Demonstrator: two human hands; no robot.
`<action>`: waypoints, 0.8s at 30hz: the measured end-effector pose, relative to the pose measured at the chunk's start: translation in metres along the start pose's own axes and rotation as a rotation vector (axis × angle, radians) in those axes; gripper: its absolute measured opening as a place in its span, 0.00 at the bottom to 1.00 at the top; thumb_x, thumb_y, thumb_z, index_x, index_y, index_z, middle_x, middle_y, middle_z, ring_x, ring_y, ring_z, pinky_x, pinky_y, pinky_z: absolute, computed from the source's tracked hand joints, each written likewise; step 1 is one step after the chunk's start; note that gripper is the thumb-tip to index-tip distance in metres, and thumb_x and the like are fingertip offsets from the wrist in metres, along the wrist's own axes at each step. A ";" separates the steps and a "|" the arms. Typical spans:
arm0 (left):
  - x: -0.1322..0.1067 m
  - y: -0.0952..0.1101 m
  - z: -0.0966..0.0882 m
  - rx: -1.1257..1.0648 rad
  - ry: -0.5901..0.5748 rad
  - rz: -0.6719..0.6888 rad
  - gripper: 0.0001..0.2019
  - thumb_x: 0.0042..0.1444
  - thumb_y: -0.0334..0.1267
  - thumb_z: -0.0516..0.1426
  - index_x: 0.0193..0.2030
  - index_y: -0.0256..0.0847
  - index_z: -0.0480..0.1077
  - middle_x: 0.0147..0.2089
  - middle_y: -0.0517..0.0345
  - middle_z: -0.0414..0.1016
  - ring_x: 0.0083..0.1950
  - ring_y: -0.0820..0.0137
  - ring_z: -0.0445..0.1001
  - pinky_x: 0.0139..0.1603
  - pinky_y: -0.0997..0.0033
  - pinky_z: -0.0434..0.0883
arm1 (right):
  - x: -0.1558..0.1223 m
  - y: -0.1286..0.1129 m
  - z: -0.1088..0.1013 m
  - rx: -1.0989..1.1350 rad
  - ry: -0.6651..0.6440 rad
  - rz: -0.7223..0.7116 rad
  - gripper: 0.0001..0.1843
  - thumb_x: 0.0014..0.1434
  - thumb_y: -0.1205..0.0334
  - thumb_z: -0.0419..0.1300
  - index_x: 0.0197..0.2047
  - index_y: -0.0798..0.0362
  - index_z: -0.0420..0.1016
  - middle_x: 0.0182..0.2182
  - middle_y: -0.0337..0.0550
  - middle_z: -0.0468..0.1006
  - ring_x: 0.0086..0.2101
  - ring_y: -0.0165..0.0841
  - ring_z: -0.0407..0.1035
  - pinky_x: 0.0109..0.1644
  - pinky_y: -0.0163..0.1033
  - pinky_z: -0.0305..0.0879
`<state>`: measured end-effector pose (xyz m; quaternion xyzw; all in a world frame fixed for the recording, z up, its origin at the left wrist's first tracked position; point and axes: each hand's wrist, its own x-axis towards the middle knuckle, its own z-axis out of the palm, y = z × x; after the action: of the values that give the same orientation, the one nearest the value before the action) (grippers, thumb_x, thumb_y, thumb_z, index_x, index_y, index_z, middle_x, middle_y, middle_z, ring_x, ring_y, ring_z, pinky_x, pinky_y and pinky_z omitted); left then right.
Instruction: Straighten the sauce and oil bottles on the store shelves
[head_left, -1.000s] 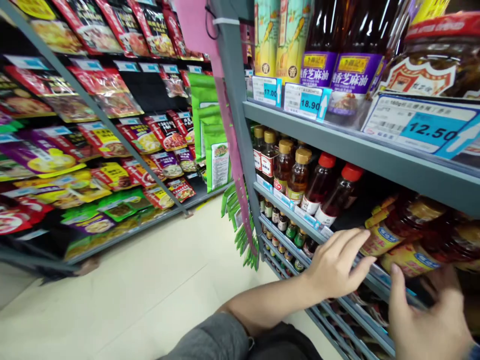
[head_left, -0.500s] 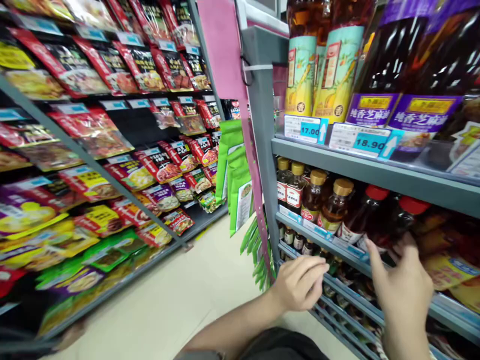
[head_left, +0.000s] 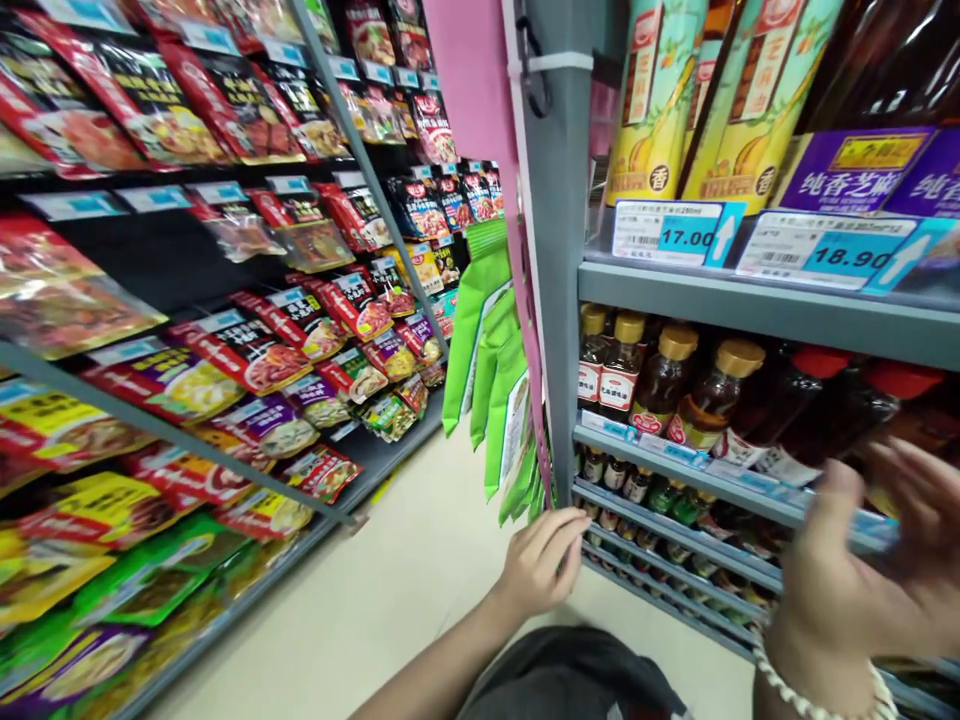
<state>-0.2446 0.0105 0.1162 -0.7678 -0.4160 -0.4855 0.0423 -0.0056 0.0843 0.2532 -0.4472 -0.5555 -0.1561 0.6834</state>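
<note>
grey shelf (head_left: 757,312) | gold-capped bottles (head_left: 664,385), red-capped bottles (head_left: 787,400) on it | price tags (head_left: 679,232) on edge

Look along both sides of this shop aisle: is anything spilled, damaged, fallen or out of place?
Nothing stands out. The bottles stand upright in rows on the grey shelf, the sauce packets sit in their racks, and the floor shows no spill.

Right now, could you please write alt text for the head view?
The person's right hand is raised at a shelf edge under red-capped bottles. Their left hand, empty, hangs by the grey shelf post; packets line the opposite shelves.
</note>
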 end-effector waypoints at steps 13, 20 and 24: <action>-0.011 0.003 0.001 -0.079 -0.024 0.030 0.16 0.60 0.23 0.55 0.54 0.35 0.69 0.50 0.51 0.76 0.48 0.70 0.75 0.46 0.71 0.73 | 0.023 -0.012 0.082 -0.560 -0.213 -0.255 0.17 0.61 0.59 0.64 0.51 0.59 0.78 0.45 0.57 0.73 0.42 0.50 0.66 0.43 0.50 0.66; -0.015 0.006 0.004 -0.125 -0.038 0.001 0.16 0.60 0.23 0.54 0.55 0.35 0.68 0.51 0.51 0.75 0.50 0.70 0.75 0.49 0.71 0.73 | 0.042 -0.018 0.066 -0.627 -0.433 -0.300 0.16 0.63 0.60 0.58 0.51 0.59 0.74 0.40 0.53 0.72 0.38 0.42 0.64 0.38 0.42 0.57; -0.020 0.007 0.002 -0.111 -0.029 -0.002 0.16 0.59 0.23 0.54 0.54 0.34 0.68 0.50 0.50 0.75 0.49 0.70 0.75 0.48 0.71 0.73 | 0.052 -0.013 0.058 -0.540 -0.599 -0.362 0.21 0.67 0.63 0.52 0.61 0.53 0.71 0.45 0.52 0.69 0.42 0.40 0.65 0.40 0.41 0.56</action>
<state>-0.2423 -0.0050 0.1018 -0.7756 -0.3895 -0.4967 -0.0068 -0.0331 0.1373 0.3046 -0.5309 -0.7377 -0.2763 0.3126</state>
